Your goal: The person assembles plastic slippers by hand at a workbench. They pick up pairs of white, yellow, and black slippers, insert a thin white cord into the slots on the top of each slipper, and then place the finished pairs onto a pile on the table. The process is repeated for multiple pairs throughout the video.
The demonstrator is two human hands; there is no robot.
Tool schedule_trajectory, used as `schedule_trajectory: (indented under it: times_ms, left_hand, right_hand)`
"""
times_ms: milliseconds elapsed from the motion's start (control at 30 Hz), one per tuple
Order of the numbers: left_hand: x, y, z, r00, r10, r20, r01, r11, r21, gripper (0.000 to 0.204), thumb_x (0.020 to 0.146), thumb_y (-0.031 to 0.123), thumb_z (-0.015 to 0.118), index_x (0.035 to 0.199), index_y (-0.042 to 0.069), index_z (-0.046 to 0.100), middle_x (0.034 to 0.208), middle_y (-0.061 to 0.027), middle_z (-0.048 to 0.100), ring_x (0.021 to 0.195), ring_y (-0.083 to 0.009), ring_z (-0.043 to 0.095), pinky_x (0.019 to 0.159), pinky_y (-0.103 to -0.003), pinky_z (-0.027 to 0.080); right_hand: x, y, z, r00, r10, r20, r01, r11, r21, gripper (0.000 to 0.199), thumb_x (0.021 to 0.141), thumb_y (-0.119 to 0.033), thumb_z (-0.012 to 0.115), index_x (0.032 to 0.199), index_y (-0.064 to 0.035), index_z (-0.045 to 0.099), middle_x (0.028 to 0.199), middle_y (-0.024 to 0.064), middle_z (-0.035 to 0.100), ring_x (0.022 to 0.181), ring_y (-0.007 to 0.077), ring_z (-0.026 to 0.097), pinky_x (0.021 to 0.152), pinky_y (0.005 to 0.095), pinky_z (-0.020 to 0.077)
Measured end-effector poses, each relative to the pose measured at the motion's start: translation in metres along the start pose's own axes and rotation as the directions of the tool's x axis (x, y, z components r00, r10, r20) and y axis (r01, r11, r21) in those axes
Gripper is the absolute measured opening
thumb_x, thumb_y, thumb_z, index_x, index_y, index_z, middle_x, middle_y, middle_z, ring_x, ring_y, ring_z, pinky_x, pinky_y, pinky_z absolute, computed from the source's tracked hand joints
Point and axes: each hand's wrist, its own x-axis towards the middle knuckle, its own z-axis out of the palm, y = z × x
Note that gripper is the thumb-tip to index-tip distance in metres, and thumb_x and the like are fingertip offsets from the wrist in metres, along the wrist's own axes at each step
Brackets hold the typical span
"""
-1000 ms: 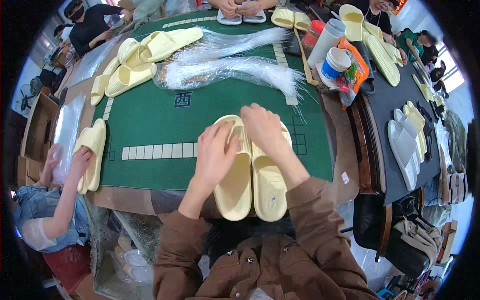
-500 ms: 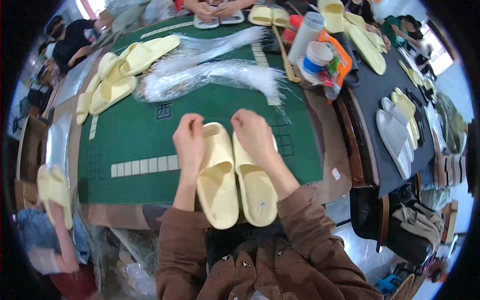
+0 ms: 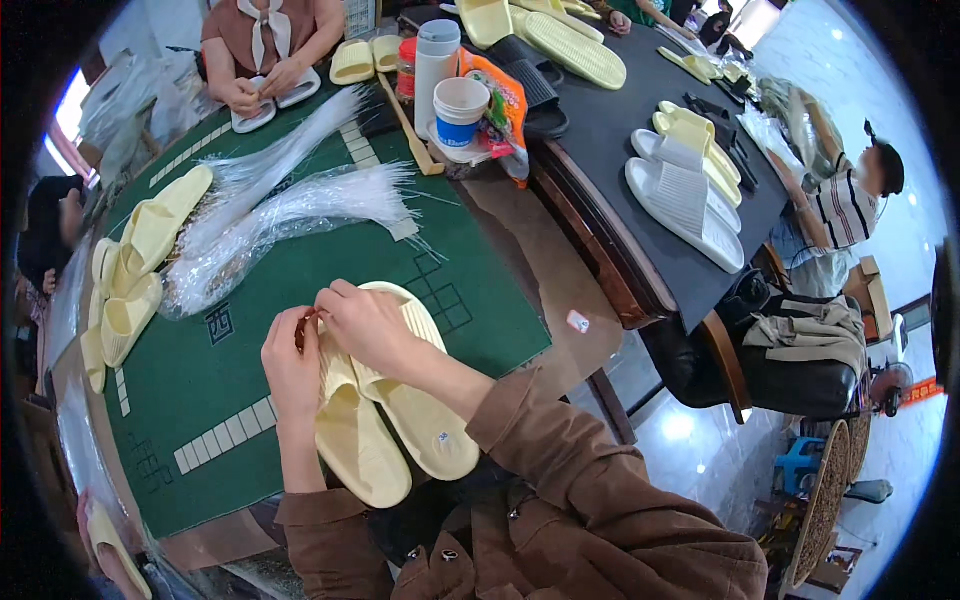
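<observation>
A pair of pale yellow slippers lies side by side at the table's near edge, toes pointing away: the left slipper (image 3: 362,455) and the right slipper (image 3: 440,440). My left hand (image 3: 291,365) is closed in a pinch at the toe of the left slipper. Right beside it my right hand (image 3: 362,325), its fingers pinched too, reaches across the straps and hides part of both toes. Whatever the fingertips hold is too small or hidden to make out. Beyond them, two bundles of clear plastic strands (image 3: 290,232) lie on the green mat (image 3: 480,345).
More yellow slippers (image 3: 130,310) sit at the left. A wooden stick (image 3: 412,130), a grey tumbler (image 3: 436,75) and a white-blue cup (image 3: 459,112) stand far ahead. Across the table a person (image 3: 275,50) handles white slippers. A dark side table (image 3: 600,170) carries several slippers.
The view has swung to the right. My hands, apart over the two toes before, have come together at the left slipper, the right one crossing leftward. The slippers stay side by side.
</observation>
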Motion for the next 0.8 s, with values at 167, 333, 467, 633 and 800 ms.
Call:
schedule_trajectory:
  times_ms: [167,333,467,633,800]
  left_hand:
    - [0.0,-0.004,-0.002,1.0,-0.01,0.019,0.011,1.0,-0.012,0.008,0.089,0.001,0.057,0.094,-0.004,0.061,0.082,-0.0122,0.062,0.071,-0.0203,0.059,0.066,-0.031,0.047]
    - [-0.001,-0.007,-0.004,0.989,-0.139,0.057,0.141,0.989,-0.036,0.006,0.089,0.002,0.058,0.091,-0.003,0.06,0.082,-0.0097,0.061,0.069,-0.0181,0.055,0.065,-0.03,0.045]
    - [-0.004,0.0,-0.005,0.995,-0.1,-0.003,0.1,0.994,-0.042,0.005,0.09,0.001,0.056,0.091,-0.003,0.059,0.081,-0.0086,0.058,0.069,-0.0158,0.053,0.064,-0.029,0.045]
    - [-0.006,-0.007,-0.003,0.996,-0.079,-0.043,0.075,0.993,-0.09,0.004,0.091,0.0,0.054,0.091,-0.003,0.057,0.08,-0.0087,0.057,0.068,-0.0157,0.053,0.064,-0.027,0.044]
    - [-0.002,-0.004,-0.005,0.993,-0.115,-0.012,0.113,0.991,-0.073,0.007,0.093,0.003,0.053,0.093,-0.003,0.057,0.083,-0.0089,0.058,0.07,-0.0166,0.055,0.066,-0.029,0.046]
  right_hand:
    - [0.001,-0.002,-0.018,0.995,0.01,-0.104,-0.014,0.999,-0.047,0.005,0.086,-0.011,0.059,0.09,-0.0068,0.06,0.086,0.0101,0.058,0.07,0.0339,0.062,0.058,0.0438,0.05]
    - [-0.043,0.013,-0.128,0.964,0.019,-0.264,-0.057,0.989,-0.136,0.01,0.087,-0.009,0.062,0.097,-0.0077,0.065,0.093,0.0112,0.065,0.082,0.0285,0.065,0.068,0.0368,0.0535]
    - [-0.1,0.047,-0.252,0.847,0.127,-0.516,-0.314,0.903,-0.294,0.009,0.09,-0.008,0.06,0.094,-0.0038,0.067,0.084,0.0128,0.064,0.074,0.0237,0.063,0.066,0.0335,0.0496]
    - [-0.144,0.127,-0.393,0.68,0.227,-0.697,-0.595,0.726,-0.344,0.022,0.088,-0.014,0.062,0.107,-0.0046,0.067,0.093,0.0069,0.061,0.072,0.0138,0.052,0.066,0.0278,0.043]
    - [-0.125,0.222,-0.449,0.845,0.196,-0.498,-0.495,0.641,-0.587,0.037,0.082,-0.021,0.065,0.116,-0.0064,0.064,0.115,0.0126,0.063,0.102,0.0301,0.062,0.087,0.0384,0.0463]
